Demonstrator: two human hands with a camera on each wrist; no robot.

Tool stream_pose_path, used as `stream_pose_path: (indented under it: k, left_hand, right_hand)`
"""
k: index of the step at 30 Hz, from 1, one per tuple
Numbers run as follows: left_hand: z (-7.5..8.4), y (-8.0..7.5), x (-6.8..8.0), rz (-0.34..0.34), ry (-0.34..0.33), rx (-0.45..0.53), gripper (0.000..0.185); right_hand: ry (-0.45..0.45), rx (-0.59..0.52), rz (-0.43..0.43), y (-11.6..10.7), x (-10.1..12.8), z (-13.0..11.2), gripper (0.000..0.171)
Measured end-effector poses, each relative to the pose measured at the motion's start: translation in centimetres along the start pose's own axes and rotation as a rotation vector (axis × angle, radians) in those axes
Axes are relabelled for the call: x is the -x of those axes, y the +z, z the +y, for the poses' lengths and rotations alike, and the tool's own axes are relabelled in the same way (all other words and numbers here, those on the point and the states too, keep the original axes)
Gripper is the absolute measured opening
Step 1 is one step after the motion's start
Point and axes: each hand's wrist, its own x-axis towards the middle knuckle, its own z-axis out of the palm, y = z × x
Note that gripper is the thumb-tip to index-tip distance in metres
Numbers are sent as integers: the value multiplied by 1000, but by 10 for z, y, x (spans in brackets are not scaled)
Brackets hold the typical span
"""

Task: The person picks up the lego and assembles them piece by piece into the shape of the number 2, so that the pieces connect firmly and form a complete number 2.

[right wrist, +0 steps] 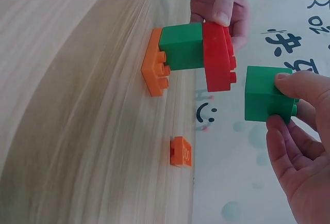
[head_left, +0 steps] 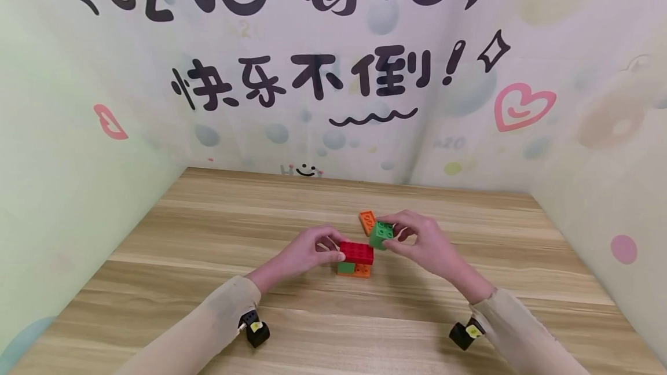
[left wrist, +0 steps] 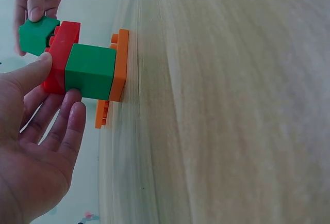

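A small stack stands mid-table: a red brick (head_left: 356, 252) on top of a green brick (head_left: 345, 268) and an orange piece (head_left: 362, 271). My left hand (head_left: 336, 247) pinches the red brick's left end, thumb (left wrist: 36, 72) on its side. My right hand (head_left: 400, 236) grips a second green brick (head_left: 382, 234) just above and right of the stack, slightly apart from the red brick (right wrist: 219, 56). In the right wrist view this held green brick (right wrist: 265, 100) hangs free of the stack, and the orange base (right wrist: 154, 64) lies flat on the wood.
A loose orange brick (head_left: 367, 221) lies on the wooden table (head_left: 208, 236) just behind the stack. Printed walls close in the table at the back and on both sides. Black wrist cameras (head_left: 256, 331) sit near the front edge.
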Motion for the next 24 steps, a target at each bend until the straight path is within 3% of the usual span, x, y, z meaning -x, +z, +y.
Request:
stream_pose_path:
  k: [24]
  left_hand:
    - [0,0,1,-5,-2,11,26]
  right_hand:
    - [-35,-22,-45,13,-2,-14,43]
